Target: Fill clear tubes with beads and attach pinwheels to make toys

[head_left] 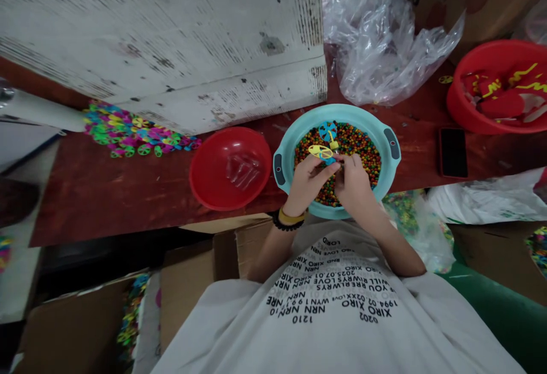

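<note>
The left hand (308, 183) pinches a yellow spinner (318, 150); it meets the right hand (354, 183), whose grip I can't tell; this looks like fiddly handling; the next move needs care.

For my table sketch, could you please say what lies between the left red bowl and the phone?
In the head view, the light blue basin of coloured beads stands between the left red bowl and the phone.

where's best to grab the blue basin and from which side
Probably by its left handle and right handle together, coming from outside each end: they sit opposite each other on the basin, so lifting evenly should keep the beads from spilling.
</note>
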